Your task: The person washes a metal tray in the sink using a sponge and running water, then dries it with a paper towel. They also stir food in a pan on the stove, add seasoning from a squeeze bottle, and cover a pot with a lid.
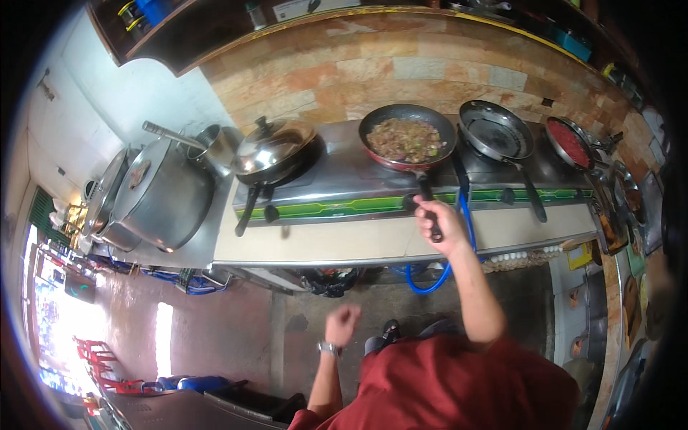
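My right hand (pixel 442 223) is closed around the black handle (pixel 426 188) of a frying pan (pixel 408 165). The pan is dark inside and red outside, and rests on the stove at the back. Chopped, brownish cooked food (pixel 405 139) with green and purple bits lies spread in it. Off the counter's front edge, my left hand (pixel 342 322) hangs low in front of my body, a watch on its wrist. Its fingers look curled in, slightly blurred, and I see nothing in them.
Left on the stove (pixel 337 188) stands a lidded pan (pixel 276 147), its handle over the front edge. Large metal pots (pixel 168 193) stand farther left. To the right are a second frying pan (pixel 494 129) and a pan of red food (pixel 570 142). A blue hose (pixel 430 288) loops below the counter.
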